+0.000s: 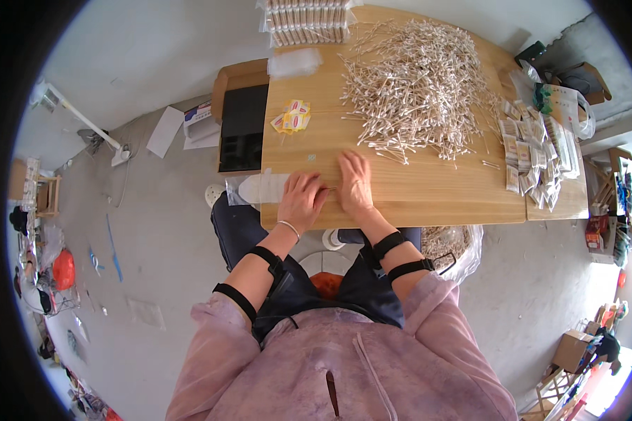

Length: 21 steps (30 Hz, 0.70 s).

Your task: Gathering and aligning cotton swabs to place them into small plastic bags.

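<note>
From my feed, both hands rest side by side near the front edge of the wooden table (428, 196). My left hand (302, 200) lies knuckles up, fingers curled in toward the right one; it sits over the end of a clear plastic sleeve (260, 188) that hangs past the table's left edge. My right hand (354, 184) lies flatter, fingers stretched forward and close together. Between the two hands I make out a thin stick (328, 188), likely a cotton swab, but which fingers actually pinch it I cannot tell.

Beyond the right hand spreads a big loose heap of cotton swabs (418, 88), well apart from the fingertips. A small cluster of yellow and red labels (291, 116) lies left of the heap. Filled packets (534, 151) are stacked at the right end of the table, and bundled packs (309, 21) sit at the far edge. A dark tray in a cardboard box (242, 126) stands just beside the table's left side.
</note>
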Each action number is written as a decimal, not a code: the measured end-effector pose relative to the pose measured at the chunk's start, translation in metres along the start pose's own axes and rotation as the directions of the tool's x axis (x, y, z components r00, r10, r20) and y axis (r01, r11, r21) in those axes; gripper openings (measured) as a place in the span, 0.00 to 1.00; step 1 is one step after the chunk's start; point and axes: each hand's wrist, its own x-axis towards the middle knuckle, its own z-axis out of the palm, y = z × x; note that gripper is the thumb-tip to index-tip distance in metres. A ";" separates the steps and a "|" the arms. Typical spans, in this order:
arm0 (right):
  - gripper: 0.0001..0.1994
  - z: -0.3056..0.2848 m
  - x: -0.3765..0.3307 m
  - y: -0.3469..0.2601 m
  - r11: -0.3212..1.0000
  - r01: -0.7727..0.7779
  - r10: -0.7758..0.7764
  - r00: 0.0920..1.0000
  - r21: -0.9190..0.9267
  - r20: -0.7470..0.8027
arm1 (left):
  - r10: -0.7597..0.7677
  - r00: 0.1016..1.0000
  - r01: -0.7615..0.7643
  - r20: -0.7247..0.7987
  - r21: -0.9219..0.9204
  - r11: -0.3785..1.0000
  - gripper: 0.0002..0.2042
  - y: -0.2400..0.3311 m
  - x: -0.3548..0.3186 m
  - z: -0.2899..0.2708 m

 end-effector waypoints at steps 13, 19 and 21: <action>0.26 -0.062 -0.006 0.035 0.960 -0.193 0.148 0.965 -0.204 -0.215 | -0.010 1.000 0.008 0.025 0.089 0.996 0.29 0.004 0.004 -0.002; 0.18 -0.068 -0.007 0.070 0.879 -0.402 0.346 0.908 -0.256 -0.238 | 0.278 0.935 -0.320 0.218 0.190 0.928 0.21 0.005 0.034 0.005; 0.15 -0.064 -0.007 0.068 0.876 -0.401 0.359 0.913 -0.267 -0.193 | 0.263 0.948 -0.283 0.181 0.096 0.954 0.17 0.004 0.033 0.010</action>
